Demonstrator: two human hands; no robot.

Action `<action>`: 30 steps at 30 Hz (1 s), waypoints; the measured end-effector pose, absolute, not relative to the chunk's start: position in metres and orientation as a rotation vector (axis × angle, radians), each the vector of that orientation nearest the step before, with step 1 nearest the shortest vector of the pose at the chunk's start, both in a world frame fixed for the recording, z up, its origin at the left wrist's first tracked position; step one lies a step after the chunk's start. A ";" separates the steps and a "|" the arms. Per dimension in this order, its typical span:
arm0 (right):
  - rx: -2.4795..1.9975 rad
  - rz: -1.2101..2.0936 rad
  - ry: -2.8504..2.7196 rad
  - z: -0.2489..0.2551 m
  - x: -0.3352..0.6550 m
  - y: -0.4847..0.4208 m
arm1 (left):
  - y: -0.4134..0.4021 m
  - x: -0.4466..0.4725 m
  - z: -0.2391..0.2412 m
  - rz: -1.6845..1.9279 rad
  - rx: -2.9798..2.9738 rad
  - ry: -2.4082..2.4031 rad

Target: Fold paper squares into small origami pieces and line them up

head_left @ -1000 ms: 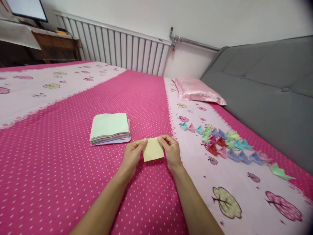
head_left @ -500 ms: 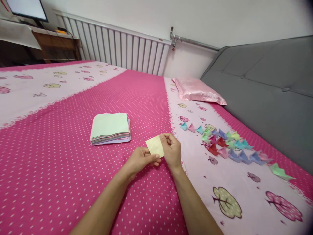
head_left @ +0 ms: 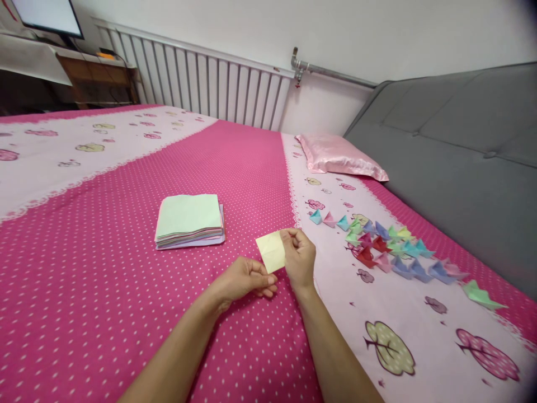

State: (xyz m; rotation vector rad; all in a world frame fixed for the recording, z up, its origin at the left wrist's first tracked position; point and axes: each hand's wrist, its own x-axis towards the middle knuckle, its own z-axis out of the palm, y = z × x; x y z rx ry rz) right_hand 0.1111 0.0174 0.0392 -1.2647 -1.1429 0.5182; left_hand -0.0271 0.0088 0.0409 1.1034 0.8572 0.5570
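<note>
A small pale yellow folded paper [head_left: 271,252] with crease lines is held up over the bed. My right hand [head_left: 300,257] pinches its right side between thumb and bent fingers. Just below the paper's lower corner is my left hand [head_left: 245,281], its thumb and fingers loosely curved with a gap between them. That hand appears free of the paper, though its thumb tip is very near the corner. A stack of coloured paper sheets [head_left: 189,215], pale green on top, lies beyond my left hand. To the right stand several small folded paper boats [head_left: 381,243] in many colours.
A pink dotted bedspread [head_left: 104,291] with printed pale bands covers the bed. A shiny pink pillow [head_left: 339,155] lies by the grey padded headboard [head_left: 453,129]. Behind are a white radiator [head_left: 201,78] and a desk [head_left: 96,78] with a monitor [head_left: 48,17].
The yellow paper has shifted slightly to the right with my right hand. My left hand's thumb and fingers have come off the paper's lower left part.
</note>
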 end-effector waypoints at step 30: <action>-1.212 1.083 -1.016 -0.005 0.090 -0.188 | -0.134 -0.121 0.012 1.053 1.769 1.254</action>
